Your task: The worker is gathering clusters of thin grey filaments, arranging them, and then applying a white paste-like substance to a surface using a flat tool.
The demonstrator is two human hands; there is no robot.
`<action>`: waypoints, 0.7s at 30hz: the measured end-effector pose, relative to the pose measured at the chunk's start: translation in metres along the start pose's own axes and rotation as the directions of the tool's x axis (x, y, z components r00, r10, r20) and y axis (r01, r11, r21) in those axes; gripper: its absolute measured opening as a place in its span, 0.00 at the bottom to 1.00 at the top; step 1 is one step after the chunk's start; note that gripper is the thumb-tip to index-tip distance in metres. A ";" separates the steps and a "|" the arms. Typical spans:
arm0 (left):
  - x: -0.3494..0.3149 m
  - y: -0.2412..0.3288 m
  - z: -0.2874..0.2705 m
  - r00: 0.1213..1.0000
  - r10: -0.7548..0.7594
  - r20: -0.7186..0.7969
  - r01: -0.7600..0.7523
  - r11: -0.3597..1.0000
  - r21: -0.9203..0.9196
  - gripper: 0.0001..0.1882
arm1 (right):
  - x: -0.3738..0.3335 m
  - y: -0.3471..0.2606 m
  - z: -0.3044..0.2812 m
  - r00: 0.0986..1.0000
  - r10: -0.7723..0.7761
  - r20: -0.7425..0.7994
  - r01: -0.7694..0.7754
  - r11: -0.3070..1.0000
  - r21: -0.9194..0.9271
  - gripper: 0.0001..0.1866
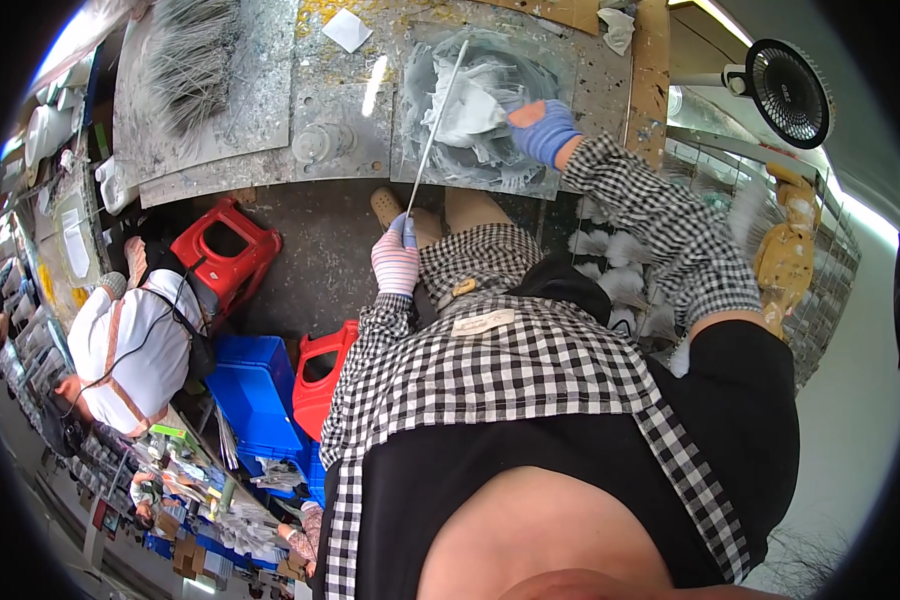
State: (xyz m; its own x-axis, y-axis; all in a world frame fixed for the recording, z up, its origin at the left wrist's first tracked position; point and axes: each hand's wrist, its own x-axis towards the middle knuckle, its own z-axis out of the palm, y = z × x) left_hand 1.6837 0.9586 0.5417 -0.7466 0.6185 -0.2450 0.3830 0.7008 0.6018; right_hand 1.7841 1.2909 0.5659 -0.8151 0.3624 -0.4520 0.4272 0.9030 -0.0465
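My left hand [396,260], in a pink-and-white striped glove, is closed around the lower end of a thin rod [433,130]. The rod slants up and away over the worktable, its far part whitish and its near part greyer. Beneath its far half lies a glass-like plate [410,165] smeared with white paste [475,100]. At the right side of the paste is my right hand [543,130], in a blue striped glove with bare skin showing at the thumb. Its fingers are curled down toward the paste, and whatever they grip is hidden.
A bundle of thin grey wires [192,65] lies on the table's left, a round clear container [322,143] mid-table, white paper [347,30] behind. Red stools [260,240] and a blue crate [255,390] stand at left, near a seated person [135,350]. A black fan [790,95] is at right.
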 end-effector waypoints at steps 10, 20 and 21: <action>0.020 0.012 0.009 0.998 0.051 -0.029 -0.051 0.999 0.000 0.12 | 0.035 -0.010 -0.003 0.991 -0.026 -0.132 0.030 0.999 0.032 0.13; 0.031 0.017 0.012 1.000 0.017 -0.024 -0.017 1.000 -0.019 0.14 | 0.032 -0.014 -0.028 0.999 0.032 0.032 -0.032 0.999 -0.008 0.13; 0.036 0.021 0.011 0.999 0.029 -0.027 -0.029 1.000 -0.006 0.15 | 0.044 -0.018 -0.027 0.999 0.003 -0.050 -0.003 1.000 -0.002 0.13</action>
State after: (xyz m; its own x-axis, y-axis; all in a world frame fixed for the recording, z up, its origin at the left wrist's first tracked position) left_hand 1.6711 0.9994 0.5373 -0.7494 0.6289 -0.2069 0.4015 0.6802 0.6133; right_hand 1.7303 1.2972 0.5715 -0.8327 0.3758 -0.4066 0.4284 0.9026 -0.0431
